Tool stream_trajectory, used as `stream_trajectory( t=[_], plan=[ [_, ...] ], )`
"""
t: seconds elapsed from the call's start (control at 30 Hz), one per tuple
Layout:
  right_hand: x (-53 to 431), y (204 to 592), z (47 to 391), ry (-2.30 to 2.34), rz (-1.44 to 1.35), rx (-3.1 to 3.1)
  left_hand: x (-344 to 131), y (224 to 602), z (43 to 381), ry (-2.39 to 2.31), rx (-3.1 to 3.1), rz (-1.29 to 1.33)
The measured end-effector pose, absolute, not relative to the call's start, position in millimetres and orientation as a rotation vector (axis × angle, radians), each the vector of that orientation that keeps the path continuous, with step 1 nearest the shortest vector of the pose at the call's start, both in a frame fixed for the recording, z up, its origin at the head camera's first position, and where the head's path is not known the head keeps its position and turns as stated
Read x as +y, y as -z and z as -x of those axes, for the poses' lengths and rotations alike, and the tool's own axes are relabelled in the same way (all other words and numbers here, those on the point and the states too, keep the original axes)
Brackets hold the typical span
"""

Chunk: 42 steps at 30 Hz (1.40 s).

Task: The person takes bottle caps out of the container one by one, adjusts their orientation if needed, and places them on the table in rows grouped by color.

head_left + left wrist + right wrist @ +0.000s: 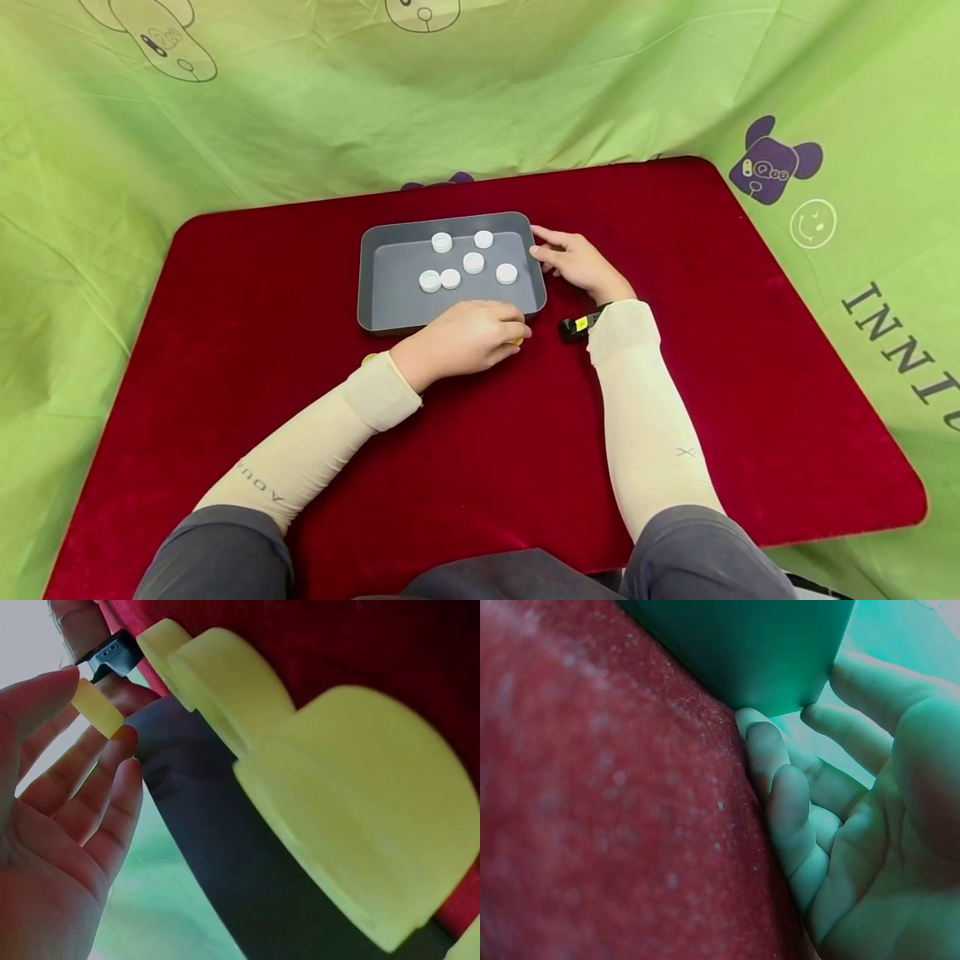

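My left hand point(468, 337) pinches a yellow bottle cap point(99, 709) between thumb and fingertips, just in front of the tray's near right corner. Several yellow caps point(360, 810) stand in a row along the tray's front wall in the left wrist view; in the head view the left hand and wrist mostly hide them. Inside the dark grey tray point(390, 308) lie several white bottle caps point(473, 263). At the tray's right side is my right hand point(581, 262), its thumb and index fingertips touching the wall near the far corner. Its other fingers bend loosely below.
A red cloth point(750, 400) covers the table under the tray. Green printed curtains point(525, 100) hang behind and at the sides. A black wrist camera point(576, 327) sits at the right cuff, close to the table.
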State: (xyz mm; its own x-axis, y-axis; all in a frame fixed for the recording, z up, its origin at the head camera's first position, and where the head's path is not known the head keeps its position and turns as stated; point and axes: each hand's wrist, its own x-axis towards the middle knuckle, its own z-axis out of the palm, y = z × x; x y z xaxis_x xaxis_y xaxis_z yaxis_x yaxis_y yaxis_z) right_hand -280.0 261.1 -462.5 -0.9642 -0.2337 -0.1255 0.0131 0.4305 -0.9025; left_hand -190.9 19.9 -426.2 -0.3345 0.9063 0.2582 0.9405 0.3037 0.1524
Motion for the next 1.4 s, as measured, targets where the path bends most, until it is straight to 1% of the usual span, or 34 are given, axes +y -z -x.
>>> stream_trajectory(
  t=[0.63,0.93,1.4],
  plan=[
    [260.7,459.7,278.5,1.547,0.185,2.442,22.5,433.8,186.9,0.366,-2.469,1.75],
    [262.0,464.9,281.4,1.567,0.18,2.442,24.8,437.3,186.4,0.33,-2.511,1.768],
    [261.8,462.8,281.5,1.55,0.174,2.434,27.7,436.2,184.5,0.229,-2.574,1.782]
  ],
)
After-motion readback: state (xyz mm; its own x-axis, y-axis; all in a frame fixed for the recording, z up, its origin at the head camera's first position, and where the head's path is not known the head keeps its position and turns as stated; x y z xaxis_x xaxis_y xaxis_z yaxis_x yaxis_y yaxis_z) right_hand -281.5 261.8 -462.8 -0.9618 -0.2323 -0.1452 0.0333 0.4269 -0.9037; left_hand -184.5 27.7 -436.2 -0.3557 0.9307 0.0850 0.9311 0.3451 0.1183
